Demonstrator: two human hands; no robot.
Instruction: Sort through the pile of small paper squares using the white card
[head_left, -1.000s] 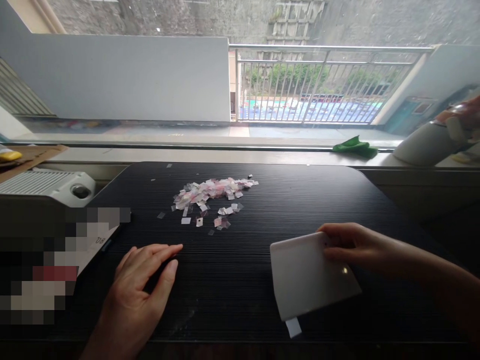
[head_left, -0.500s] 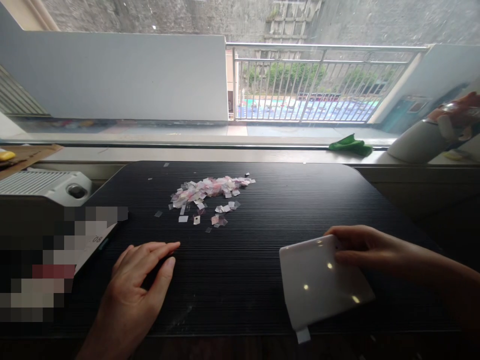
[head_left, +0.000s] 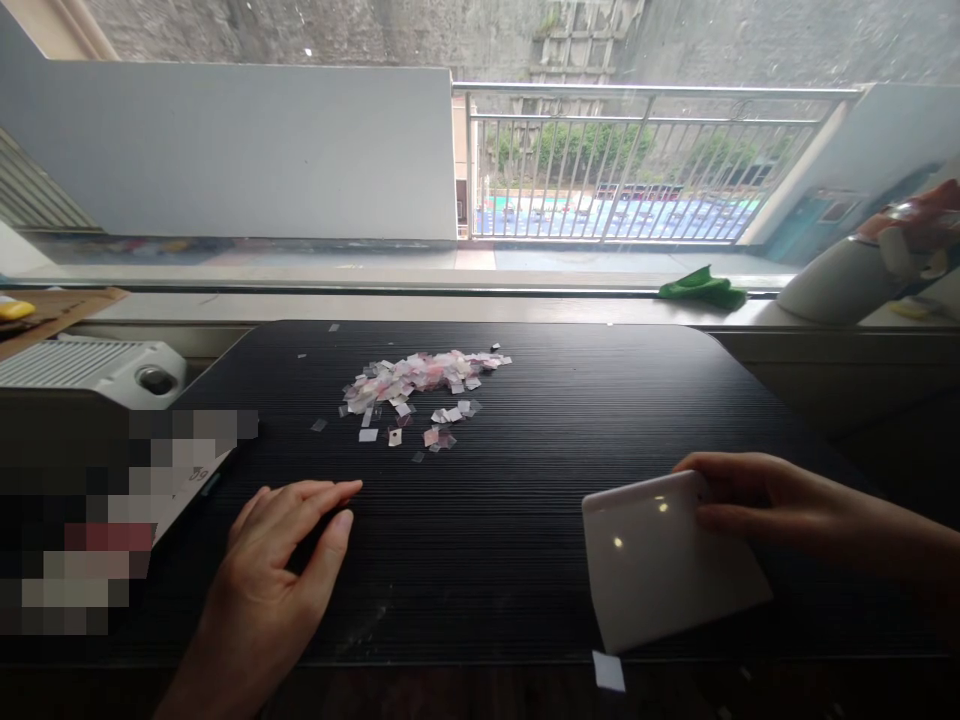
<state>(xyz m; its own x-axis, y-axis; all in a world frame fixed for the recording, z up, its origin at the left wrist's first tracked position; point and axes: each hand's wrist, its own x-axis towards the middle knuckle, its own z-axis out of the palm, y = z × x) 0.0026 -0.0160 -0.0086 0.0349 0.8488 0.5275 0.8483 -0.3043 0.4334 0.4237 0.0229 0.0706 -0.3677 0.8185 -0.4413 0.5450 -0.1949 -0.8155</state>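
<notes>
My right hand (head_left: 739, 490) pinches a glossy white square-shaped, pan-like piece (head_left: 667, 560) by its upper right edge. It is tilted near the table's front edge, with small light spots on its face. Just below its lower corner is a small white paper scrap (head_left: 609, 671), at the table's front edge. My left hand (head_left: 281, 570) rests on the black table (head_left: 480, 560), fingers stretched forward, thumb apart, holding nothing. Beyond it lies a heap of small white, pink and clear scraps (head_left: 420, 375). Several loose scraps lie in front of the heap.
A white appliance with a round knob (head_left: 90, 370) stands at the left, above a partly blurred-out box-like thing (head_left: 187, 480). On the windowsill are a green cloth (head_left: 705, 290) and a grey jug-like container (head_left: 829, 280). A window with an outside railing is behind.
My right hand has moved the white piece slightly right. The paper scrap at its lower corner now shows separate from it. My left hand stays in place.
</notes>
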